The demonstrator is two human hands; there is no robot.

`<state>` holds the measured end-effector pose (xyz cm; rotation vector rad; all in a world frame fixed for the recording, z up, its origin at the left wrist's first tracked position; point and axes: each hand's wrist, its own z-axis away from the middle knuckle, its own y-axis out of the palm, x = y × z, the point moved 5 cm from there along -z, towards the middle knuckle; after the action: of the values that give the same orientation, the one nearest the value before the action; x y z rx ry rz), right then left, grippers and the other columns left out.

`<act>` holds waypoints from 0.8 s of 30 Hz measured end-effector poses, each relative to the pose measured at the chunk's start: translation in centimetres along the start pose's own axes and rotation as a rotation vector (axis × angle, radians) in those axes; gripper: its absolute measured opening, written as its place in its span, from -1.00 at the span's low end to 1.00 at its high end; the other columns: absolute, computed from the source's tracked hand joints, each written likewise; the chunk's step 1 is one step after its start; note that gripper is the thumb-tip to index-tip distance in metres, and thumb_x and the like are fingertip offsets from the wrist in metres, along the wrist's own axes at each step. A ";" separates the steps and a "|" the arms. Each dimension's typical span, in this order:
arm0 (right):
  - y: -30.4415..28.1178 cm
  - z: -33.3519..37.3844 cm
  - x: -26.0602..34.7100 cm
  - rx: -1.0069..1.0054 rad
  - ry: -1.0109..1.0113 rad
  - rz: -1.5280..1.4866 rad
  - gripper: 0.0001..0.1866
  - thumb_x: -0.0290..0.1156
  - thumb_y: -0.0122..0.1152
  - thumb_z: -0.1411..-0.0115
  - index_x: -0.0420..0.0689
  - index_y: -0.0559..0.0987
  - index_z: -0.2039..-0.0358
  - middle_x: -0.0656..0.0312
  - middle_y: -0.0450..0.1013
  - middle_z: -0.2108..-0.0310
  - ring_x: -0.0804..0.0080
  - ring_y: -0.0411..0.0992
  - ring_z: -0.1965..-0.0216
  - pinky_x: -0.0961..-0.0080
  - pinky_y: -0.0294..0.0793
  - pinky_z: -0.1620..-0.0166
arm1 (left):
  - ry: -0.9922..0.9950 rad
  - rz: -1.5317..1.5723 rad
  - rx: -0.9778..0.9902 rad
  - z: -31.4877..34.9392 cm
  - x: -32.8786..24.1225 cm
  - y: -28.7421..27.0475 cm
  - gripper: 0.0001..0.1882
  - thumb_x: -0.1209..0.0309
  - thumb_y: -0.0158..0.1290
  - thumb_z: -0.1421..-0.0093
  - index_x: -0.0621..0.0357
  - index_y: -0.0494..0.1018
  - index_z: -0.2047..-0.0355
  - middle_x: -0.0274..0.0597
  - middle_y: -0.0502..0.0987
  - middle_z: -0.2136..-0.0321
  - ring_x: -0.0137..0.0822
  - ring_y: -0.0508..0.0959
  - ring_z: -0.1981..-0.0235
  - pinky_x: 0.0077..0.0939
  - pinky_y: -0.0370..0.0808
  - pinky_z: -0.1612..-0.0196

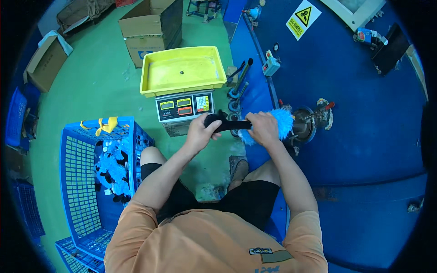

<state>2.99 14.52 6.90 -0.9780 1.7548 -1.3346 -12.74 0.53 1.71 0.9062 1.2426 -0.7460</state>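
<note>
A plush toy skin with bright blue fur (283, 122) and a long black fabric part (234, 125) is stretched between my hands. My left hand (199, 133) is closed on the black end, thumb on top. Closer to the machine, my right hand (264, 129) grips the toy where the black part meets the blue fur. On the right, the fur lies against a round metal nozzle fitting (304, 128) on the blue machine (355, 123). Whether the nozzle reaches inside the toy is hidden by the fur.
Ahead stands a scale (185, 107) carrying a yellow tray (150, 75). At my left, a blue plastic crate (75, 182) holds several blue and black plush pieces (111, 168). Upright rods (243, 75) and a switch box (271, 66) line the machine. A cardboard box (143, 43) sits farther off.
</note>
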 end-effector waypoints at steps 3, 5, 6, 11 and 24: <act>0.1 -0.6 1.3 0.010 -0.018 -0.007 -0.67 -0.38 0.43 0.09 0.03 0.55 0.27 0.25 0.55 0.39 0.26 0.50 0.29 0.34 0.41 0.12 | 0.015 0.084 -0.107 1.7 1.2 -0.8 -0.85 0.48 0.10 -0.29 0.32 0.41 0.23 -0.16 0.54 0.49 -0.41 0.58 0.57 -0.63 0.50 0.48; 0.0 -1.1 2.4 0.035 -0.034 -0.010 -0.67 -0.38 0.44 0.09 0.02 0.54 0.26 0.25 0.56 0.38 0.26 0.50 0.28 0.33 0.41 0.12 | 0.037 0.144 -0.198 2.7 2.1 -1.6 -0.86 0.48 0.10 -0.29 0.31 0.41 0.23 -0.16 0.53 0.49 -0.40 0.58 0.57 -0.62 0.50 0.48; 0.0 -1.3 2.8 0.047 -0.043 -0.012 -0.66 -0.38 0.44 0.08 0.02 0.54 0.26 0.25 0.56 0.38 0.25 0.50 0.27 0.33 0.42 0.11 | 0.049 0.174 -0.245 3.3 2.4 -2.1 -0.86 0.48 0.10 -0.29 0.31 0.41 0.23 -0.16 0.53 0.49 -0.39 0.58 0.57 -0.62 0.50 0.48; 0.0 -2.2 4.8 0.077 -0.100 -0.020 -0.66 -0.36 0.44 0.06 0.00 0.53 0.25 0.23 0.57 0.38 0.24 0.51 0.25 0.32 0.42 0.11 | 0.024 0.216 -0.308 5.5 2.7 -3.5 -0.87 0.47 0.07 -0.31 0.28 0.39 0.24 -0.14 0.52 0.47 -0.35 0.59 0.54 -0.58 0.52 0.44; -2.9 0.3 8.0 -0.364 -0.273 -0.579 -0.68 -0.36 0.31 -0.06 0.00 0.59 0.12 0.31 0.57 0.15 0.28 0.48 0.12 0.29 0.41 -0.09 | -0.487 1.080 0.051 6.8 7.1 1.2 -0.29 -0.15 -0.40 -0.43 0.22 0.29 -0.22 -0.02 0.57 0.12 -0.20 0.60 0.31 -0.42 0.56 0.23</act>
<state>-0.01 6.79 8.90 -1.8852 1.5888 -1.1451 -7.31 -4.90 -4.57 1.1699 0.1970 -0.0937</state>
